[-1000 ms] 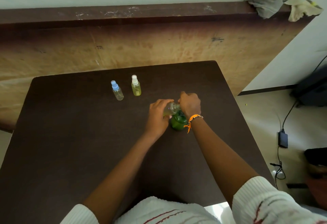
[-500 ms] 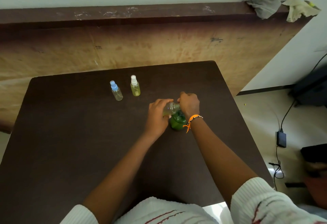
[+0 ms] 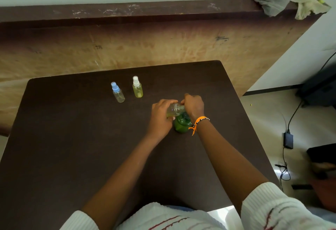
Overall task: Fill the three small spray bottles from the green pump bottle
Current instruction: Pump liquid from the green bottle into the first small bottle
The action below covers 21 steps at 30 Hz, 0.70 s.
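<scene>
A green pump bottle [image 3: 181, 123] stands on the dark table [image 3: 72, 148], mostly covered by my hands. Above it my left hand [image 3: 161, 117] grips a small clear spray bottle [image 3: 175, 109], tilted on its side with its neck toward the right. My right hand [image 3: 193, 105] is curled over that neck end; what its fingers hold is hidden. Farther left stand two capped small bottles: one with a blue cap [image 3: 117, 92] and one with a white cap and yellowish liquid [image 3: 137, 87].
A worn wooden board [image 3: 163, 44] leans against the wall behind the table, with two rags [image 3: 272, 0] on its top right corner. To the right, the floor holds cables and a black adapter [image 3: 288, 140].
Both hands stay at the green bottle with the tilted small bottle. Only slight shifts of the hands and the view show.
</scene>
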Each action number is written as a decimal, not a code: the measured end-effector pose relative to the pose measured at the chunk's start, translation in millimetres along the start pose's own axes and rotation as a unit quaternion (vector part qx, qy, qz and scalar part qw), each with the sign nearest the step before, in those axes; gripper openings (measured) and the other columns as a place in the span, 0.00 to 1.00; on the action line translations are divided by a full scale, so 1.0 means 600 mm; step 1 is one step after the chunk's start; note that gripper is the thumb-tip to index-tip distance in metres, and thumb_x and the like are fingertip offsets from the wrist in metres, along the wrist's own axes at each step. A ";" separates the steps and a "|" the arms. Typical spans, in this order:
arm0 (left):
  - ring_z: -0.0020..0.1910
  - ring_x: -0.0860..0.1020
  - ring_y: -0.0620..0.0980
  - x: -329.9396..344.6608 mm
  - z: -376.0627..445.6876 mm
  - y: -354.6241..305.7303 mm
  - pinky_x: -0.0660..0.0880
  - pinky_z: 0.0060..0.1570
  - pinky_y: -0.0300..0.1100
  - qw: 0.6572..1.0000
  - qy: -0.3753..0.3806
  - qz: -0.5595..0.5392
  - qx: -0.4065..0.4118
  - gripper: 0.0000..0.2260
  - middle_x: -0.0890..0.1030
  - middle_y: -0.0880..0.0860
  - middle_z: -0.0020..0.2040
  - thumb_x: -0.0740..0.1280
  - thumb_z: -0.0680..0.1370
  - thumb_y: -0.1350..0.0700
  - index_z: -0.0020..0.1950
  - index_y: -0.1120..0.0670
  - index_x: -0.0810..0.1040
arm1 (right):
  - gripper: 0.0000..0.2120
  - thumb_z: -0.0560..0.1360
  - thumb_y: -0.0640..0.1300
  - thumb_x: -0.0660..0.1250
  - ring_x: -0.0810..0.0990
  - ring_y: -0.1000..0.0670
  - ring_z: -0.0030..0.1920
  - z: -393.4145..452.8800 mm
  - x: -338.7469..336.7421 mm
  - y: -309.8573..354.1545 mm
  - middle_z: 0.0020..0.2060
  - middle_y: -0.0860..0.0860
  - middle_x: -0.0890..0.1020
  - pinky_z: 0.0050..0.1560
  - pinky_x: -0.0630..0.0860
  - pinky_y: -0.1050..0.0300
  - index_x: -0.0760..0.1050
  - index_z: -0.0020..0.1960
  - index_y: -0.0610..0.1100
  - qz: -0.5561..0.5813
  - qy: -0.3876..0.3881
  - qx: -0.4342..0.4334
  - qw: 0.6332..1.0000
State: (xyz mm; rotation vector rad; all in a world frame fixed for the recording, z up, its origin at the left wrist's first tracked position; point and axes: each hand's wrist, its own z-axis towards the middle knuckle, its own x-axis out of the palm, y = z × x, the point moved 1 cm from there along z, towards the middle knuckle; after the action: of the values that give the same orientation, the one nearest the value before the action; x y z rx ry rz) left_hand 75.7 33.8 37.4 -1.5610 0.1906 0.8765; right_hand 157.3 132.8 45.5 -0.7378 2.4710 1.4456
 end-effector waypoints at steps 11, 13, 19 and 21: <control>0.56 0.72 0.54 -0.007 0.003 -0.002 0.59 0.50 0.30 1.000 -0.009 -0.007 0.007 0.23 0.77 0.51 0.56 0.70 0.66 0.69 0.59 0.54 0.77 | 0.13 0.75 0.46 0.61 0.78 0.44 0.45 0.010 0.002 0.008 0.43 0.46 0.83 0.42 0.73 0.55 0.82 0.42 0.41 -0.043 0.052 0.014 0.998; 0.56 0.71 0.54 -0.005 0.001 -0.003 0.59 0.50 0.29 1.000 -0.007 -0.005 0.004 0.23 0.77 0.51 0.56 0.70 0.66 0.69 0.59 0.54 0.77 | 0.15 0.75 0.46 0.61 0.78 0.44 0.47 0.012 0.002 0.005 0.46 0.45 0.83 0.46 0.72 0.54 0.83 0.48 0.38 -0.042 0.037 0.008 0.998; 0.57 0.72 0.55 0.003 0.000 0.003 0.58 0.50 0.27 1.000 -0.001 0.002 -0.004 0.23 0.78 0.52 0.57 0.71 0.66 0.69 0.59 0.55 0.77 | 0.17 0.77 0.50 0.60 0.80 0.39 0.53 0.011 0.004 -0.009 0.52 0.42 0.82 0.54 0.75 0.49 0.81 0.50 0.39 -0.051 -0.046 -0.020 0.997; 0.57 0.72 0.54 0.002 0.001 0.000 0.58 0.50 0.26 1.000 0.000 0.000 -0.004 0.23 0.77 0.51 0.57 0.71 0.66 0.69 0.59 0.54 0.77 | 0.17 0.78 0.49 0.60 0.79 0.41 0.50 0.012 0.002 -0.010 0.51 0.42 0.83 0.52 0.74 0.50 0.81 0.50 0.37 -0.042 -0.036 -0.016 0.998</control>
State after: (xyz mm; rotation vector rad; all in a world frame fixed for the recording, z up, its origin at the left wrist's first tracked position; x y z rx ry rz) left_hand 75.9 34.8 36.6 -1.5681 0.1875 0.8792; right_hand 158.7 136.1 36.7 -0.7716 2.3387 1.4592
